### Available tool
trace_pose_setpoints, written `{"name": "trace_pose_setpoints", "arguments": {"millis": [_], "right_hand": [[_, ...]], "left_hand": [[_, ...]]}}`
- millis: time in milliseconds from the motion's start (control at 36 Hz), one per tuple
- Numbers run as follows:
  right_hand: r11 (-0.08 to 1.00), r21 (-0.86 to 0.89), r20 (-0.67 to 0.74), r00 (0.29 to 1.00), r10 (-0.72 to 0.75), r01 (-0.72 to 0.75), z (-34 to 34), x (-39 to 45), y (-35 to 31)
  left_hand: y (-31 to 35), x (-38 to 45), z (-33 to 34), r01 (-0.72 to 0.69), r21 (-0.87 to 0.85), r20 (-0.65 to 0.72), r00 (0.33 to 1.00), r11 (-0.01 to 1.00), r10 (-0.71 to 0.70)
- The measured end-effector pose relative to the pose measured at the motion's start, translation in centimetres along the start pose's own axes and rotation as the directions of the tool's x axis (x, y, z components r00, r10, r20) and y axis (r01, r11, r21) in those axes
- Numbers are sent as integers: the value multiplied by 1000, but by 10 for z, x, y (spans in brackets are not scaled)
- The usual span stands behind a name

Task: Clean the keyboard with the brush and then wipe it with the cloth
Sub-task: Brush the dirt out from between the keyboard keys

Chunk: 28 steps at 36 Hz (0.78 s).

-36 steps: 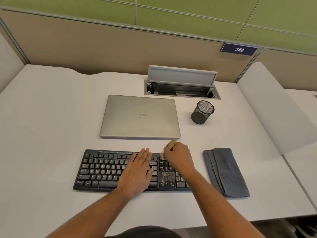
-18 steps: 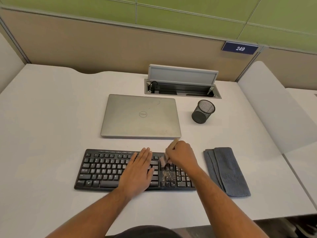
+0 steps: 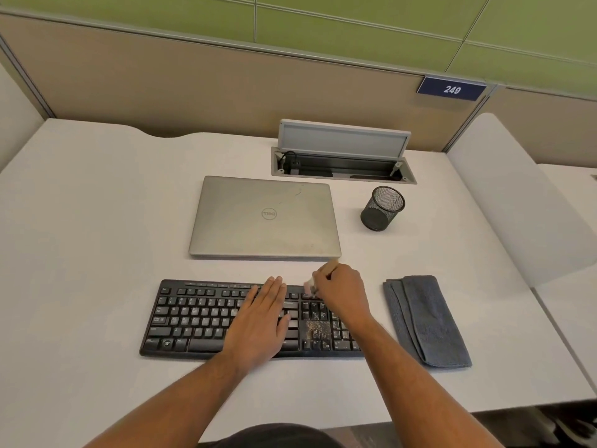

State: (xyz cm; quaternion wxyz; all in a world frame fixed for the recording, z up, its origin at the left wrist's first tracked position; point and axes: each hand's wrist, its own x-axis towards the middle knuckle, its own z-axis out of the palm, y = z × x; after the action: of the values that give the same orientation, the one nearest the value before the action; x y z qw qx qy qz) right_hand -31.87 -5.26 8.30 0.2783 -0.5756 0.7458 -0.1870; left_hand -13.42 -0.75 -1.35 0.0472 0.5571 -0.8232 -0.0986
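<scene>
Wooden-handled, the brush (image 3: pixel 323 273) sits pinched in the right hand (image 3: pixel 342 294), its pale bristle end down on the top rows of the black keyboard (image 3: pixel 193 318), just left of the number pad. The left hand (image 3: pixel 261 321) lies flat with straight fingers over the middle keys, grasping nothing and pinning the board to the surface (image 3: pixel 97 221). Below the bristles a patch of tan crumbs (image 3: pixel 315 328) clings around the arrow keys, so the brushing looks unfinished. A hard flick could scatter that grit rightward onto the folded grey cloth (image 3: pixel 426 321), which lies just beside the keyboard's right end, fouling it before the wipe, or drive it deeper between the keys. Sweeping away from the body could send crumbs toward the closed laptop (image 3: pixel 265 218), close behind. If the flat palm lifted, the keyboard might skid.
</scene>
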Motion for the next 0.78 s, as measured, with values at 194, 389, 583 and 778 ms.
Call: {"name": "trace_pose_setpoints", "arguments": {"millis": [194, 389, 583, 778], "right_hand": [[999, -33, 123, 992, 37, -33, -3, 3, -1], [998, -54, 107, 994, 36, -31, 0, -2, 2], [1000, -2, 33, 999, -14, 14, -1, -1, 1], [998, -27, 212, 975, 63, -58, -10, 0, -1]], "left_hand": [[-1, -1, 1, 0, -7, 7, 1000, 1000, 0], [-1, 0, 1, 2, -11, 13, 1000, 1000, -2], [-1, 0, 2, 4, -8, 14, 1000, 1000, -3], [-2, 0, 2, 4, 4, 7, 1000, 1000, -4]]}}
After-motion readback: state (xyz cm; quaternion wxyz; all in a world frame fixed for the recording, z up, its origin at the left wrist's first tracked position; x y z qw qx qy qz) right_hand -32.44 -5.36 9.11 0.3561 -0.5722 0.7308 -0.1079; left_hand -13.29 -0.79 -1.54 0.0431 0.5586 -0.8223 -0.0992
